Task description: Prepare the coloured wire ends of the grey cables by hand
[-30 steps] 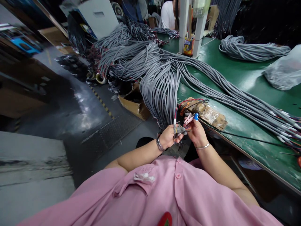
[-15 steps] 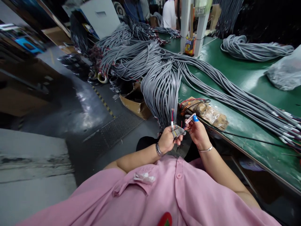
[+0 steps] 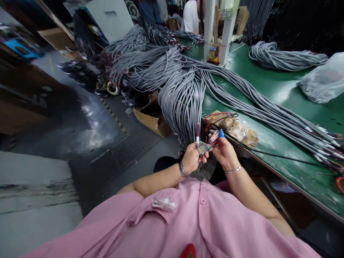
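Your left hand [image 3: 191, 157] pinches a grey cable end [image 3: 203, 148] just off the table's near edge; your right hand [image 3: 224, 152] fingers its coloured wires. One cable in hand — the grey cable pile [image 3: 185, 93] waits far left.

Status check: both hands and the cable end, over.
Left hand gripping the grey cable end, loose wires sticking up. Right hand pinching its coloured wires, blue cap on a fingertip. Cable bundle hangs off the green table just behind.
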Tool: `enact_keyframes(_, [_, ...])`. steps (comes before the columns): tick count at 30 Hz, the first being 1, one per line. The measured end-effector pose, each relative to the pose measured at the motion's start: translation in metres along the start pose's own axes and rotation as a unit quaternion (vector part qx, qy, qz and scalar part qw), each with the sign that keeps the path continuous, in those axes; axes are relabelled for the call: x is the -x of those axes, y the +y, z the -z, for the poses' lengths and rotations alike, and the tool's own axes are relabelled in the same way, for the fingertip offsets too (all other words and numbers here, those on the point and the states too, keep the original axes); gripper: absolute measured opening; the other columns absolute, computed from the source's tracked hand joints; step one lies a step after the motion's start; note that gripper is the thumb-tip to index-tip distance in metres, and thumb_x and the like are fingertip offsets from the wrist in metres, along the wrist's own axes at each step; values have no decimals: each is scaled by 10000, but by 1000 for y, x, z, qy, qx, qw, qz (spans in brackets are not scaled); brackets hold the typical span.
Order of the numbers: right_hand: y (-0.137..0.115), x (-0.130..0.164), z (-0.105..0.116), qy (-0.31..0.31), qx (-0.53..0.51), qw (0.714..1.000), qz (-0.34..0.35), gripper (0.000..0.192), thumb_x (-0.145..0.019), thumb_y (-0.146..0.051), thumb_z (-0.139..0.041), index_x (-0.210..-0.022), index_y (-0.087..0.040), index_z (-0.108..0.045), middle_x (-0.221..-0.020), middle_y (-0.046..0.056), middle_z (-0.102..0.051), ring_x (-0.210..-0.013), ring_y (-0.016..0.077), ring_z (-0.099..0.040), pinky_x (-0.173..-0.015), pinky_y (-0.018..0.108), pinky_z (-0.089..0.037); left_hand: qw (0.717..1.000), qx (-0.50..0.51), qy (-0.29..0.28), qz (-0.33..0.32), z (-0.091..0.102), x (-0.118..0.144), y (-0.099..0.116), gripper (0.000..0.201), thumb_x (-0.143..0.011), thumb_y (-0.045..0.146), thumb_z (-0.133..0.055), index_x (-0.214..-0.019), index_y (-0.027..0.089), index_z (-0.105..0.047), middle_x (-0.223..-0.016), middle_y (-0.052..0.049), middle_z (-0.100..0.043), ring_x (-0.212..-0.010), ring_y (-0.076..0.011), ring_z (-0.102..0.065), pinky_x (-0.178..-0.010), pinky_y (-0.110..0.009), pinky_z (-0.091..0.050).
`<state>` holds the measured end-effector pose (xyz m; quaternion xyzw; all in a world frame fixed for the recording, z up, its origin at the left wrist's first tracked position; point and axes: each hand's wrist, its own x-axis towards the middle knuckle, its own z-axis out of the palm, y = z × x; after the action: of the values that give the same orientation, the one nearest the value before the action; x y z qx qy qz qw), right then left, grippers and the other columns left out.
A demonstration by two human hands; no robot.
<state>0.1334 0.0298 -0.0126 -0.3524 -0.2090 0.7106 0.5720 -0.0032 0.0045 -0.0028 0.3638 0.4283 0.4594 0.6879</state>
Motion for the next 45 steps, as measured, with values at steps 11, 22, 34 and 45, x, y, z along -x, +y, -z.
enact_keyframes(11, [-4, 3, 5, -29, 11, 999, -40, 485, -764, -689, -565, -839, -220, -661, -907, 54, -713, -700, 162, -628, -620, 296, -518, 1000, -10, -7, 0, 2, 3, 0, 337, -691, 432, -712, -737, 135, -559, -552, 3, -607, -359, -76, -510, -338, -186, -227])
enact_keyframes(22, [-16, 21, 18, -100, 230, 965, -75, 257, -727, -400, -751, -849, -185, -679, -733, 7, -676, -650, 125, -615, -630, 254, -498, 989, -139, -48, -22, 16, 13, -9, 309, -750, 423, -678, -717, 133, -576, -566, -2, -612, -387, -75, -529, -373, -181, -296])
enact_keyframes(34, [-6, 33, 15, -119, 324, 937, 55, 244, -808, -423, -666, -868, -188, -688, -780, 10, -659, -698, 129, -578, -681, 268, -469, 982, -158, -98, 45, 16, 12, -13, 251, -748, 362, -660, -724, 130, -565, -527, 10, -589, -352, -81, -518, -339, -175, -281])
enact_keyframes(45, [1, 35, 15, -102, 284, 953, 42, 199, -757, -365, -725, -763, -180, -655, -670, -15, -608, -616, 111, -524, -615, 257, -427, 987, -135, -87, 21, 16, 12, -14, 292, -759, 399, -666, -719, 131, -558, -554, -2, -611, -390, -89, -556, -348, -177, -250])
